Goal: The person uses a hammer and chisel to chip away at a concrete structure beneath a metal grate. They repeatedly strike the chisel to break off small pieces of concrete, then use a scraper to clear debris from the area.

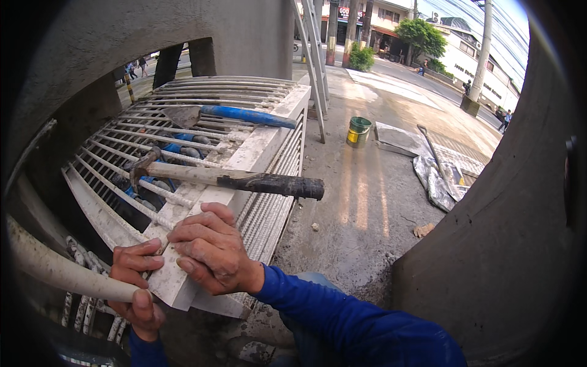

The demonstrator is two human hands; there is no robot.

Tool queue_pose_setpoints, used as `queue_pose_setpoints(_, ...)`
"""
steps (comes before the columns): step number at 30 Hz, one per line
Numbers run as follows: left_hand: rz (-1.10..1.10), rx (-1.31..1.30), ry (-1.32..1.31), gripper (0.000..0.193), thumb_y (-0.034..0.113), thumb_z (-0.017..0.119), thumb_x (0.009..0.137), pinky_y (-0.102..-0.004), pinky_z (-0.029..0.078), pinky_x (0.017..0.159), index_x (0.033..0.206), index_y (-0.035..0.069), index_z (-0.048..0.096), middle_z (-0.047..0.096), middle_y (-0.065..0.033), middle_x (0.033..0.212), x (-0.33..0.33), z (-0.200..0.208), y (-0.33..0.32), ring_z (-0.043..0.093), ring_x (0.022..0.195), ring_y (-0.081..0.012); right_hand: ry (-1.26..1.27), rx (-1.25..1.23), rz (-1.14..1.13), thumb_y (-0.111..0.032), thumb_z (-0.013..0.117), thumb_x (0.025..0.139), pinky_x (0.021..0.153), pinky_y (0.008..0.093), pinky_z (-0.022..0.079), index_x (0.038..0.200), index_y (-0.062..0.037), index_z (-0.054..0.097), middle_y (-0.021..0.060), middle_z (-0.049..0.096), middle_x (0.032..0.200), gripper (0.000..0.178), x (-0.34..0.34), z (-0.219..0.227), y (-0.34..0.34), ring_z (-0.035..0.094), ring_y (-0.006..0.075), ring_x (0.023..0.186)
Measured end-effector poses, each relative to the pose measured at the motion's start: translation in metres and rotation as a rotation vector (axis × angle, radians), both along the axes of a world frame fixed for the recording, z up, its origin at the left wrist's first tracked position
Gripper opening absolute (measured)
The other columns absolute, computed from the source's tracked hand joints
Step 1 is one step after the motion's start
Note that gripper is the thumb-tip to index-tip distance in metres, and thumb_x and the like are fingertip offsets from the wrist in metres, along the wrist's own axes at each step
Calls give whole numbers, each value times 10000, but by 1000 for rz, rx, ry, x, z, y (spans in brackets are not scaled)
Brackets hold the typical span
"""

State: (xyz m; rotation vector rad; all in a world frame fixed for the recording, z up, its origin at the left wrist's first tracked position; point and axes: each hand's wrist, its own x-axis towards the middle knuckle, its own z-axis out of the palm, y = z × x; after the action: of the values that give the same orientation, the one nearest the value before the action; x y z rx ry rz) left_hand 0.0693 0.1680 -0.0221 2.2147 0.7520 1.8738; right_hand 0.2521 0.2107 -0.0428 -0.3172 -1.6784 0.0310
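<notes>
My left hand (137,281) is closed around the end of a pale, dirt-spotted pipe (73,269), its fingers beside the near corner of a white metal grille (174,284). On the grille's flat edge bar rests my right hand (211,251), fingers bent and pressed together. Whatever lies under those fingers is hidden. Just beyond it a hammer (223,177) lies across the bars, its dark-wrapped grip pointing right. Farther along is a trowel (244,115) with a blue handle and a dirty blade. Blue and grey things (174,147) show through the bars.
A curved concrete wall (489,269) rises at the right, another (244,37) behind the grille. A ladder (313,61) stands beyond it. On the floor are a green bucket (359,131), a shovel (433,150) and crumpled sheeting (431,180). White-splashed bars (88,306) lie lower left.
</notes>
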Motion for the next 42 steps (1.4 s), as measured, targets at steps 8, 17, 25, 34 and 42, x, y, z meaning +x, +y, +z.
queue_pose_setpoints(8, 21, 40, -4, 463, 474, 487, 951, -437, 470, 824, 755, 56, 454, 647, -158, 802, 5, 2, 2, 666, 897, -338, 1, 10, -14, -134, 691, 825, 1041, 498, 353, 850, -65, 625, 83, 685, 1018, 99, 1, 1, 0, 639, 266, 1000)
queue_pose_setpoints(17, 23, 32, -5, 453, 462, 492, 946, -427, 471, 820, 755, 52, 459, 648, -166, 809, 3, 1, 0, 662, 903, -341, -7, 25, -27, -181, 657, 854, 1020, 481, 347, 876, -71, 644, 86, 705, 1021, 112, -1, -1, 2, 655, 268, 972)
queue_pose_setpoints(25, 7, 35, -17, 435, 455, 498, 940, -439, 460, 840, 766, 60, 449, 645, -162, 800, 4, 1, 2, 671, 907, -346, 0, 0, 1, -143, 695, 828, 1049, 501, 347, 851, -76, 628, 77, 683, 1025, 98, 0, -1, 0, 635, 261, 1015)
queue_pose_setpoints(34, 17, 42, -23, 444, 464, 492, 948, -437, 468, 835, 766, 62, 446, 643, -159, 796, 4, -1, 2, 671, 909, -347, 4, 1, 5, -145, 699, 827, 1044, 505, 352, 856, -66, 635, 80, 682, 1022, 106, 0, -1, 1, 633, 264, 1012)
queue_pose_setpoints(42, 7, 34, -16, 447, 466, 501, 946, -436, 468, 830, 774, 58, 442, 641, -165, 806, 4, -1, 2, 658, 914, -346, -2, 11, -1, -141, 694, 830, 1040, 507, 355, 846, -67, 626, 88, 679, 1021, 101, 1, -1, 1, 630, 271, 1013)
